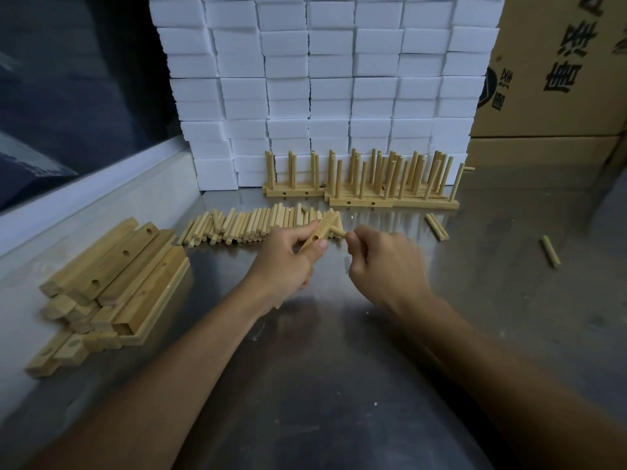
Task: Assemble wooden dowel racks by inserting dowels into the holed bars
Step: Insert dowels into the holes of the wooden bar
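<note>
Above the steel table, just in front of the row of loose dowels, we hold 1 holed bar in our left hand, fingers curled round its lower part and the thumb lying beside 1 open hole. Our right hand pinches a dowel between curled fingers, its tip touching the bar's upper end; whether it has entered a hole we cannot tell, as the bar hides the joint.

We judge the step in hand to be seating a dowel in this bar. Next, the dowel must line up square with the hole and be pushed home while the left hand braces the bar. More holed bars wait stacked at the left, finished racks stand against the white foam blocks, and stray dowels lie to the right.
</note>
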